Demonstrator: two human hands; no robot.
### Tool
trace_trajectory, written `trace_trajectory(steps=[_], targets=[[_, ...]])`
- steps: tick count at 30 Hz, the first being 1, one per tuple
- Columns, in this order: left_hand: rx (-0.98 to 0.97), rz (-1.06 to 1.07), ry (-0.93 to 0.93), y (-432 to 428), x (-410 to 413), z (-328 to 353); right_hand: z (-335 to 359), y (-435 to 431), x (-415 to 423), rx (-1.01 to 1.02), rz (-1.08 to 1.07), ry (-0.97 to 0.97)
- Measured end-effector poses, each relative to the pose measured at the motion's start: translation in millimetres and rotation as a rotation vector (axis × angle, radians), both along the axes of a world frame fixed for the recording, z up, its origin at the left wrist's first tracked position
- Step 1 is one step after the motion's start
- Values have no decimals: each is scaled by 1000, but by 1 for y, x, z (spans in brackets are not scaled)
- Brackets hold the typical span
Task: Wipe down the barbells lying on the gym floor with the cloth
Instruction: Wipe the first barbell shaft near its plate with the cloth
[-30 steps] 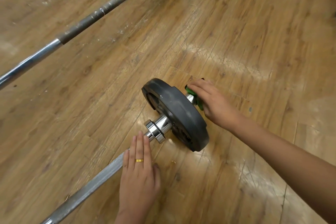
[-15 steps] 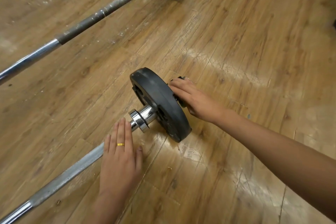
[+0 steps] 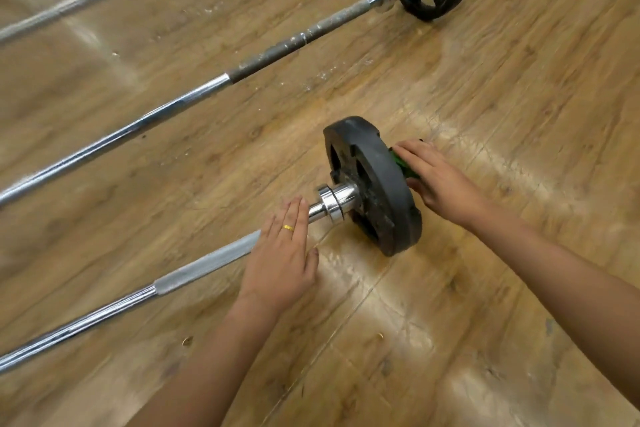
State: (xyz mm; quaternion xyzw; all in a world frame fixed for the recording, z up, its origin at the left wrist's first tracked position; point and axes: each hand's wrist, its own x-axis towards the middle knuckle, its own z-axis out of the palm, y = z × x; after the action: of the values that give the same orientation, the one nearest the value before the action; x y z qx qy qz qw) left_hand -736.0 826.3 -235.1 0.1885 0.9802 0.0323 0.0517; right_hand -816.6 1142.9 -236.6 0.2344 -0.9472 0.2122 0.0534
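Near barbell (image 3: 204, 263) lies diagonally on the wooden gym floor (image 3: 485, 288), with its black plate (image 3: 381, 191) standing on edge.

Left hand (image 3: 280, 253): flat, fingers straight and together, resting on the shaft just short of the chrome collar (image 3: 332, 203). It holds nothing and probably steadies the bar against rolling. Gold ring (image 3: 288, 227) on one finger.

Right hand (image 3: 440, 180): on the far side of the plate, fingers wrapped over the green cloth (image 3: 401, 163), thumb beneath. The cloth is bunched at the outer end of the bar and mostly hidden by hand and plate. The sleeve under it cannot be seen.

Step in hand, as judged: wiping the outer sleeve stub of the near barbell. The plate's inner face looks speckled with grime.

Next move, as judged: bring the cloth round the plate to the collar, then run it along the knurled shaft. The left hand would need to shift along or lift clear to free that stretch.

Second barbell (image 3: 173, 107) lies parallel and well apart. White flecks on its dark knurl suggest it awaits the cloth. A third bar (image 3: 52, 14) shows at upper left, blurred.
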Motion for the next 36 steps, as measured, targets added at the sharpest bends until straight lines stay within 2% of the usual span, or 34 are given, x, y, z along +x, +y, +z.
trace_trajectory(steps=[4,9,12,16,20,24,28,32,36], targets=[[3,104,-75,-36,-2,11,11,-9,-3,-33,-36,-24],[-50,190,-76,-84,10,9,23,-13,-14,-46,-118,-140],[-15,208,-51,-93,15,11,42,-21,-22,-70,-220,-103],[-10,282,-135,-112,13,24,82,-33,-33,-112,-325,-65],[-45,460,-220,-163,20,24,120,-69,-41,-105,-285,32],[-83,560,-241,-195,30,26,137,-152,2,-172,-141,143],[-112,584,-238,-199,34,26,98,-221,48,-158,94,136],[-101,576,-244,-202,36,27,30,-258,64,-129,69,-23],[-187,448,-272,-214,23,36,-11,-271,67,-72,12,-17]])
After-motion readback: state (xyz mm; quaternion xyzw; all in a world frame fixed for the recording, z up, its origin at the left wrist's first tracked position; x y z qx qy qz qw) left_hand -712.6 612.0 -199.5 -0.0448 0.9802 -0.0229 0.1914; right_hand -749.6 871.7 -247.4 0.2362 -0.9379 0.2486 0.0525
